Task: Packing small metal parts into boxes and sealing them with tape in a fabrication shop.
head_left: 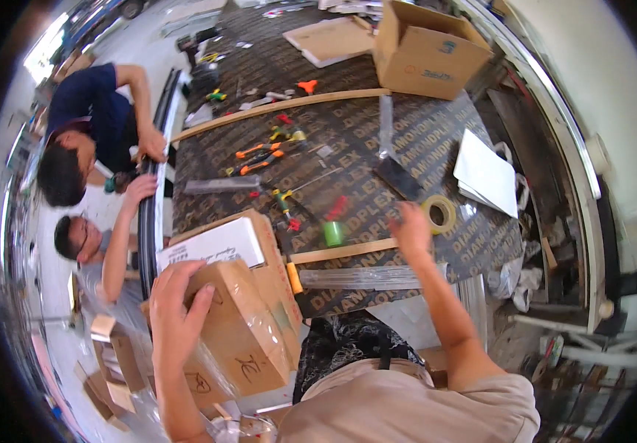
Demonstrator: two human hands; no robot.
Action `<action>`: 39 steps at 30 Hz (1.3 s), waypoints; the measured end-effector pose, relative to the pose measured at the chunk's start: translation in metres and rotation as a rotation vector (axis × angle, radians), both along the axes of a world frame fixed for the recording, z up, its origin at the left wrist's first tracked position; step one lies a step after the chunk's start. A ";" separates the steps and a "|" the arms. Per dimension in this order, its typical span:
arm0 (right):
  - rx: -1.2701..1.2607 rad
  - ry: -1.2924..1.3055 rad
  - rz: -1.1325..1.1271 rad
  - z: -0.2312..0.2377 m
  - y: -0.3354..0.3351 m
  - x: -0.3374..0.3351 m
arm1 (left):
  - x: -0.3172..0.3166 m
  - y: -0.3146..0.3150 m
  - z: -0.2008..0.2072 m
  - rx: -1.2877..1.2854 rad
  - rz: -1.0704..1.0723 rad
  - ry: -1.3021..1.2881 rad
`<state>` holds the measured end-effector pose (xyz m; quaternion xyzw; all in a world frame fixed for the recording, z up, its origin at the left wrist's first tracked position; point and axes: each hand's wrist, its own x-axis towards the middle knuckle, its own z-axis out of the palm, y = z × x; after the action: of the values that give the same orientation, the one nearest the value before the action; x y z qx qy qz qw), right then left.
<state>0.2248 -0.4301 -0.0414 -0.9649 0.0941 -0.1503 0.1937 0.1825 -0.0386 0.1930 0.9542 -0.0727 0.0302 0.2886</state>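
Note:
My left hand [178, 306] is at the far-left edge of a taped brown cardboard box [248, 325], with its thumb and fingers apart. Over the patterned dark board tabletop [362, 177], my right hand [411, 232] reaches forward, slightly blurred, its fingers loosely spread and nothing visible in them. Just right of it lies a roll of yellowish tape [440, 215]. A wooden strip [344, 251] runs up to it from the left. Ahead of its fingertips is a black flat piece [398, 177]. Left of it are a green cylinder [334, 234] and a yellow-green-handled screwdriver [283, 199].
Two people [86, 140] [97, 247] work along a long dark bar [148, 221] at the left. Orange-handled pliers [261, 156] lie mid-table. An open cardboard box [430, 52] stands at the back right, with white sheets [485, 173] nearer. Clear-wrapped strips [370, 277] lie along the near edge.

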 end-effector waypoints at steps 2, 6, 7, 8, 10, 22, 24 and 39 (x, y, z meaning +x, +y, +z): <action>-0.130 0.213 -0.127 -0.009 -0.061 -0.019 | 0.003 -0.005 0.000 0.069 -0.075 -0.062; -0.234 0.462 -0.150 -0.006 -0.107 -0.035 | 0.006 -0.003 0.005 -0.002 -0.067 -0.024; -0.227 0.465 -0.124 -0.012 -0.113 -0.034 | 0.004 -0.002 0.013 0.018 -0.066 -0.029; -0.283 0.449 -0.073 -0.018 -0.120 -0.033 | 0.003 -0.004 0.021 0.037 -0.071 -0.035; -0.331 0.427 -0.012 -0.010 -0.120 -0.022 | 0.005 -0.017 0.038 0.049 -0.036 -0.062; 1.566 0.437 0.834 0.140 -0.046 0.010 | 0.054 -0.143 0.062 0.026 -0.354 0.057; 1.622 0.518 0.862 0.140 -0.038 0.015 | 0.056 -0.158 0.062 0.053 -0.389 0.131; 1.189 0.070 1.398 0.161 -0.006 0.066 | 0.074 -0.178 0.048 -0.299 -0.279 0.266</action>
<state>0.2906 -0.4363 0.1199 -0.5476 -0.4431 0.1036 0.7022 0.2562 -0.2164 0.2412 0.8773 -0.1600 -0.1255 0.4348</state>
